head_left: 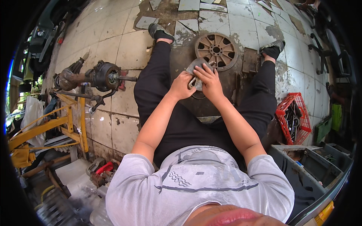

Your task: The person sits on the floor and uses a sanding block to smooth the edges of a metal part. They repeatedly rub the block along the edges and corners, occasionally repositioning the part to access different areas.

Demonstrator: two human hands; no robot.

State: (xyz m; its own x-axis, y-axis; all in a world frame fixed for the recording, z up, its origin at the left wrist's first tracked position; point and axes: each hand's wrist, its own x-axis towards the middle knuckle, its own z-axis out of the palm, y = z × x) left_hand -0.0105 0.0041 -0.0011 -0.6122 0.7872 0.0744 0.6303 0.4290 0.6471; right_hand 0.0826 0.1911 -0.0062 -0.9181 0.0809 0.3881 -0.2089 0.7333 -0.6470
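Observation:
Between my knees, both hands meet on a grey, worn flat piece [197, 64]; its exact kind I cannot make out. My left hand [182, 86] is closed around its near left side, where a metallic edge shows by the fingers. My right hand [210, 81] grips it from the right, fingers laid long across its top and the thumb hidden. Just beyond, a large rusty toothed flywheel [201, 39] lies between my feet, partly covered by the grey piece and my fingers.
A greasy axle assembly [103, 76] stands to the left, above a yellow metal frame [69, 116]. On the right are a red plastic basket [279, 113] of tools and a grey metal toolbox [283, 162]. Broken tiles [147, 22] lie at the far side.

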